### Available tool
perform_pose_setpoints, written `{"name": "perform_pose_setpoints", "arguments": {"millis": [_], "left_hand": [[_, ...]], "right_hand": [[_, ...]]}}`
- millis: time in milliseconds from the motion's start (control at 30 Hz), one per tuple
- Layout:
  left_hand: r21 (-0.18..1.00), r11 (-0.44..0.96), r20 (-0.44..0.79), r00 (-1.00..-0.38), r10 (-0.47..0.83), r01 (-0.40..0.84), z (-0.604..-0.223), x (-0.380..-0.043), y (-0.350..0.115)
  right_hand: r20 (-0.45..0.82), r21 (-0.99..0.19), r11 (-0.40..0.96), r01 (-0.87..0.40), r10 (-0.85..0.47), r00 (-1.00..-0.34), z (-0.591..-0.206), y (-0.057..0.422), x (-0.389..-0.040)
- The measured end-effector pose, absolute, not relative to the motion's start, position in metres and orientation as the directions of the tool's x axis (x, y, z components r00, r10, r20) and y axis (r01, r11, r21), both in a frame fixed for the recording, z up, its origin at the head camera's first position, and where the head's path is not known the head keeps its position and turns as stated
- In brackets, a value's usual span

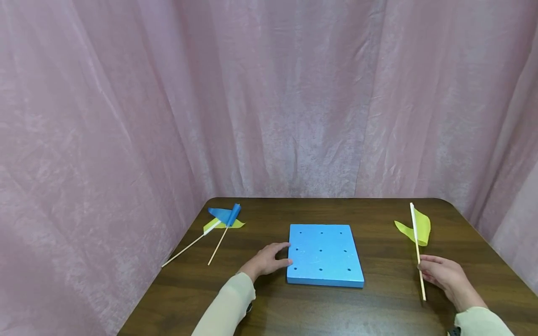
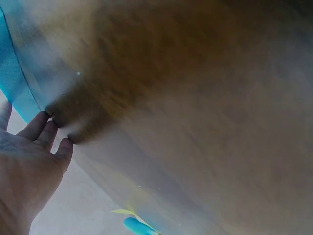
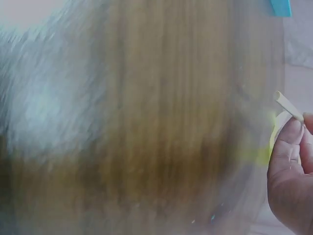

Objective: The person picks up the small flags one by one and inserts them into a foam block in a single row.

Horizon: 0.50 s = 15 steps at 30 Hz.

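My right hand (image 1: 445, 275) pinches the wooden stick of a yellow flag (image 1: 423, 228) at the right of the table. The stick stands tilted, its cloth at the top and its bare lower end below my fingers. In the right wrist view, thumb and fingers of the right hand (image 3: 291, 181) close on the stick. A square light-blue board (image 1: 311, 259) with rows of small holes lies flat in the middle. At its left edge rests my left hand (image 1: 266, 260), thumb and index finger extended and touching the side. The left wrist view shows relaxed fingers beside the board (image 2: 11, 68).
On the left of the brown wooden table (image 1: 328, 308) lie a blue flag (image 1: 234, 214) and a second yellow flag (image 1: 237, 224), the blue cloth partly over the yellow. Pink curtains (image 1: 294, 102) hang behind and beside the table.
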State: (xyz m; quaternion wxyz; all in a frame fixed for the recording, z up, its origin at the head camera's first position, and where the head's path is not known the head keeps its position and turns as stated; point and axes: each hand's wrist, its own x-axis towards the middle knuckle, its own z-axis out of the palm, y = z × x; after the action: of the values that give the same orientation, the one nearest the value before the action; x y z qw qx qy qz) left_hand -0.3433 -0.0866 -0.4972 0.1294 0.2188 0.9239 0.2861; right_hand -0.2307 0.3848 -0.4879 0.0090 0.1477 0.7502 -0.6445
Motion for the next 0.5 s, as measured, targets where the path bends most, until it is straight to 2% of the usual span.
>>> {"name": "perform_pose_setpoints", "arguments": {"millis": [333,500], "left_hand": [[0.578,0.741,-0.116,-0.866,0.487,0.340,-0.495,-0.342,-0.087],[0.582,0.741,-0.120,-0.866,0.485,0.334,-0.494,-0.341,-0.087]], "right_hand": [[-0.132,-0.987,0.063,0.149,0.219,-0.967,-0.474,0.365,-0.239],[-0.110,-0.985,0.101,0.139,0.250,-0.962,-0.464,0.353,-0.246]]}}
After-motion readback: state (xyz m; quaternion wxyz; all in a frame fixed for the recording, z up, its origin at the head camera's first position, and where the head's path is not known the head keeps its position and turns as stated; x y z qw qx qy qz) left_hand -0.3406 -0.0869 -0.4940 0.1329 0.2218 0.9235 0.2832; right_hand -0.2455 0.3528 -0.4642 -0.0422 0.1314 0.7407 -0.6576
